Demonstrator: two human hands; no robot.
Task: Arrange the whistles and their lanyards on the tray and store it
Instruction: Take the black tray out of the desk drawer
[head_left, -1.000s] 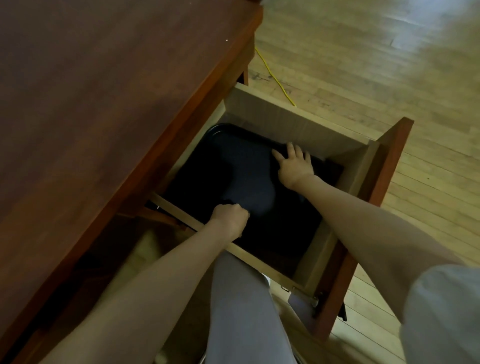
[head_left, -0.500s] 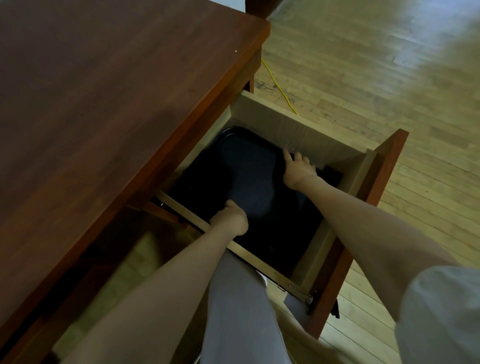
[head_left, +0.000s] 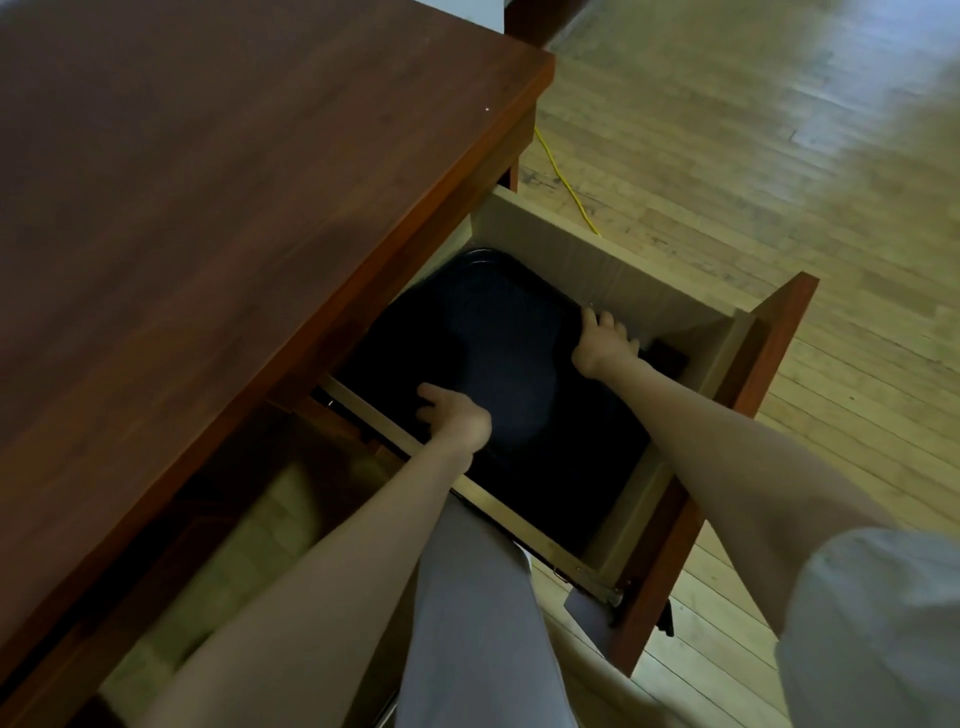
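Observation:
A black tray (head_left: 493, 322) lies flat inside the open drawer (head_left: 597, 265) of the desk. Its surface is too dark to show any whistles or lanyards. My left hand (head_left: 457, 415) reaches over the drawer's near side rail and grips the tray's near edge with curled fingers. My right hand (head_left: 602, 343) rests with spread fingers on the tray's far right edge, close against the drawer's pale side wall.
The red-brown desk top (head_left: 208, 208) fills the left and overhangs the drawer's inner part. The drawer front (head_left: 769, 353) juts out to the right over a wooden floor. A yellow cable (head_left: 566, 187) runs across the floor behind. My grey-trousered leg (head_left: 467, 597) is below the drawer.
My right hand has slid toward the drawer's side wall at the tray's edge. My left hand has shifted slightly along the tray's near edge, its fingers now showing.

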